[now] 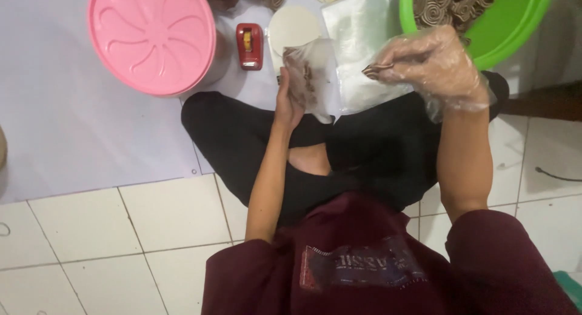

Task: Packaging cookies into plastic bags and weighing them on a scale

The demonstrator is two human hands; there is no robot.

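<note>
My left hand (286, 104) holds up a small clear plastic bag (310, 75) with several brown snack pieces inside. My right hand (431, 63), covered by a loose clear plastic glove, pinches a brown snack piece (373, 70) just right of the bag's mouth. Both hands hover above my crossed legs in black trousers (364, 151). A green basin (509, 21) with brown spiral snacks sits just behind my right hand.
A pink round lid on a container (151, 39) stands at the back left on a pale mat (73, 133). A red tape dispenser (249, 46), a white round lid (294, 25) and a stack of clear plastic bags (364, 30) lie between them. White floor tiles lie around me.
</note>
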